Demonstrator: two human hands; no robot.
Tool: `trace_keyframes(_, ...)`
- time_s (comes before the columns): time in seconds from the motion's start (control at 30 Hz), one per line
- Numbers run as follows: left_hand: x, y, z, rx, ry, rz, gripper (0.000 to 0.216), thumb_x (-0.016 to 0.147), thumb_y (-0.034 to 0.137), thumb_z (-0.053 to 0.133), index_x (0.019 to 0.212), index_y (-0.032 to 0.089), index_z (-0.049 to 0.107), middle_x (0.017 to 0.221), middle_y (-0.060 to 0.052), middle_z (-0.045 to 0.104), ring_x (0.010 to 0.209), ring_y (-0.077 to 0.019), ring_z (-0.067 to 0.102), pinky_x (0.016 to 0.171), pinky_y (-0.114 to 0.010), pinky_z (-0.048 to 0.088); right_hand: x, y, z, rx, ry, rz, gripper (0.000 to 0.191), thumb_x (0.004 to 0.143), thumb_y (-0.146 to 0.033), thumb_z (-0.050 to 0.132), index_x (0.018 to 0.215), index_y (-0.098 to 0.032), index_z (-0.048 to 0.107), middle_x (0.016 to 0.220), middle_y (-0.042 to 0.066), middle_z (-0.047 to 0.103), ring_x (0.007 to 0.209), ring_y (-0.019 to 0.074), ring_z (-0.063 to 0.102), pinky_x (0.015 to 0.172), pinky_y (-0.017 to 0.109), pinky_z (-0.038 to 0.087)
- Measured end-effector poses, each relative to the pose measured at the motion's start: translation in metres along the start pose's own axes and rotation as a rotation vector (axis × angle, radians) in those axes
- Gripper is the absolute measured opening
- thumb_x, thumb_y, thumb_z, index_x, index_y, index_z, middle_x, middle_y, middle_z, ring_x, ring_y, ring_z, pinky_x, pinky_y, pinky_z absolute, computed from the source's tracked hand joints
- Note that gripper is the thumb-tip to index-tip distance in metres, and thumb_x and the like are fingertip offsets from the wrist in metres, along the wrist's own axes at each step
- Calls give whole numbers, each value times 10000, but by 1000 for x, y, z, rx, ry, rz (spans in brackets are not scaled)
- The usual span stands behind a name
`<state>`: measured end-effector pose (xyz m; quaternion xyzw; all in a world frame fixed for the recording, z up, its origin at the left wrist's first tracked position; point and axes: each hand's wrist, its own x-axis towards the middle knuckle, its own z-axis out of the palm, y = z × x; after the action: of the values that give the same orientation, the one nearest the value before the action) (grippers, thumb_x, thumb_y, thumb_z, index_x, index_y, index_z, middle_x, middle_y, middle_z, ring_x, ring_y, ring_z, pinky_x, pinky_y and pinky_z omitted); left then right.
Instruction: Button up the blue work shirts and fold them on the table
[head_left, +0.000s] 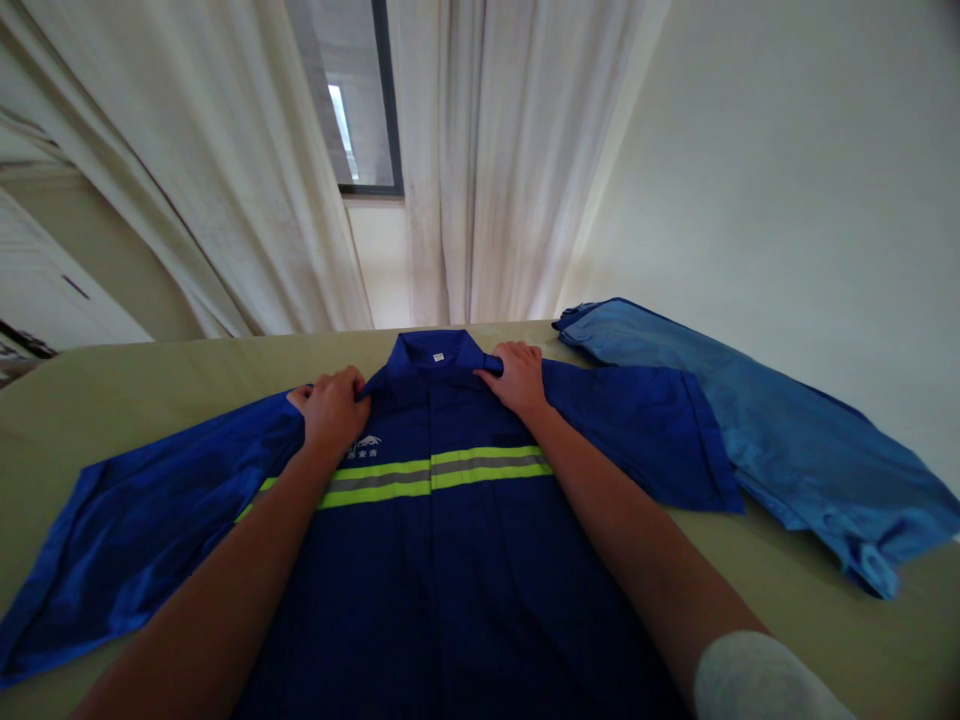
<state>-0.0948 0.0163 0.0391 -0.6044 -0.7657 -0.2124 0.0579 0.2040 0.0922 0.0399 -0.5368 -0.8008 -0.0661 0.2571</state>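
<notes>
A dark blue work jacket [390, 560] lies front side up with its collar at the far end and its sleeves spread to both sides. A yellow-green band with a grey stripe crosses its chest, and white lettering shows above the band on the left. My left hand [330, 408] is closed on the left shoulder of the jacket, the fingers curled over the cloth. Close beside the collar, my right hand [517, 375] grips the right shoulder, pinching the fabric. Both forearms reach across the jacket and cover parts of it.
The jacket rests on a surface with a pale green cover [217, 375]. On the right, folded lighter blue garments [757, 410] lie along the wall [810, 180], touching the jacket's right sleeve. Behind the far edge hang beige curtains [510, 150] around a window [349, 100].
</notes>
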Motion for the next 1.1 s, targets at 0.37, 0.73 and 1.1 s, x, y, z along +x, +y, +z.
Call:
trace_keyframes(0.37, 0, 4, -10, 19, -7, 250, 77, 858, 244, 534, 875, 232, 608, 967, -110, 666, 1020, -315, 592, 879, -418, 412, -3, -2, -2, -122, -167, -138, 277, 1024, -435, 555, 1035, -188, 681, 1045, 117, 737, 1051, 288, 635, 945, 369, 372)
trace_keyframes(0.73, -29, -7, -49, 246, -241, 350, 276, 822, 107, 523, 1008, 237, 680, 1102, -127, 671, 1131, -300, 608, 930, -396, 437, -72, 23, -60, -120, -297, -278, 378, 905, -196, 662, 1281, -212, 633, 1223, 105, 688, 1127, 261, 623, 995, 346, 405)
trace_keyframes(1.1, -103, 38, -52, -155, -412, 683, 553, 846, 71, 417, 1288, 259, 691, 1352, -85, 672, 1281, -246, 592, 1141, -424, 429, -83, 12, -68, 19, -249, -276, 548, 1017, -645, 489, 1234, -196, 717, 1160, 125, 748, 1131, 279, 632, 1039, 404, 372)
